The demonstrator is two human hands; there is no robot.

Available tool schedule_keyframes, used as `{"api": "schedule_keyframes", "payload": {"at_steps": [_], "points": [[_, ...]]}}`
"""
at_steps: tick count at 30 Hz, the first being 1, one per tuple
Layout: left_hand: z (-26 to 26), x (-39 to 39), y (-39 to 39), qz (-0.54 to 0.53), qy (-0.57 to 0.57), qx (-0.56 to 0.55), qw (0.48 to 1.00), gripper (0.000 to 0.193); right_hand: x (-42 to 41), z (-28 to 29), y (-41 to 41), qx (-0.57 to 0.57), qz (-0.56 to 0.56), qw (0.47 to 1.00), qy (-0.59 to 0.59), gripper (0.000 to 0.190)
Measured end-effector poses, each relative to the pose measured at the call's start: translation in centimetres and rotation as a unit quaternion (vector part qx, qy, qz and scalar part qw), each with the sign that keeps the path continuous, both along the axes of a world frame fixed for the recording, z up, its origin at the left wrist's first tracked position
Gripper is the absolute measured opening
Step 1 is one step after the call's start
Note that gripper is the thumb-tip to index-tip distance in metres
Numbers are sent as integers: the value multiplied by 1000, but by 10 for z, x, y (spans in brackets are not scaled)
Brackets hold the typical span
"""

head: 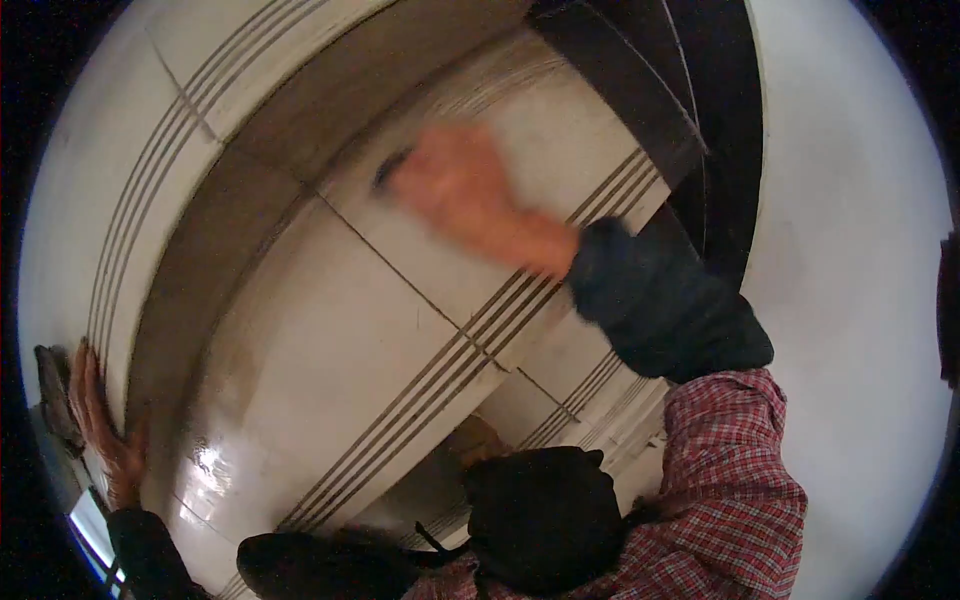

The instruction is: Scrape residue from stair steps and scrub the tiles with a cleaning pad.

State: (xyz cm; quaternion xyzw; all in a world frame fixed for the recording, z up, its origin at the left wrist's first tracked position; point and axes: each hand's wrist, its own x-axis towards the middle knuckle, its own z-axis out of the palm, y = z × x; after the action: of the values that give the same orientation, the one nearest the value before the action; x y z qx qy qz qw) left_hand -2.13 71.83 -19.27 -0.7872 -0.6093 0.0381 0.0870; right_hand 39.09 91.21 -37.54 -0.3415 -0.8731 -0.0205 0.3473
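My right hand [465,191] is blurred in front of a pale tiled stair tread [330,300]. It is closed around a small dark object [391,166], of which only an edge shows; I cannot tell its kind. At the far left, my left hand [109,427] rests at the edge of the upper stair tread [161,97], thumb spread from the fingers. Beside those fingers lies a dark grey crumpled thing [56,397], perhaps a cloth. The tread before me looks wet and shiny near the left, with brownish smears along its back edge.
A brown stair riser [202,202] rises behind the tread. Black stone skirting [720,90] with pale seams borders a white wall [847,225] on the right. Grooved strips [480,341] run along the tread's front edge, and lower steps [540,401] descend below it.
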Motion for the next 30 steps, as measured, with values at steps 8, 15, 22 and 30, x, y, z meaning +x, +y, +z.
{"api": "schedule_keyframes", "payload": {"at_steps": [8,15,22,30], "points": [[0,8,-2,-19,-1,9,1000,68,65,3,88,-5,-52,994,-93,16],[-2,4,2,-18,10,17,1000,71,105,23,127,90,-337,913,-210,16],[-3,-8,-6,-20,10,28,999,69,-11,18,24,85,-37,993,-72,8],[3,1,-7,-9,8,26,1000,72,74,31,126,-3,-333,929,-163,20]]}}
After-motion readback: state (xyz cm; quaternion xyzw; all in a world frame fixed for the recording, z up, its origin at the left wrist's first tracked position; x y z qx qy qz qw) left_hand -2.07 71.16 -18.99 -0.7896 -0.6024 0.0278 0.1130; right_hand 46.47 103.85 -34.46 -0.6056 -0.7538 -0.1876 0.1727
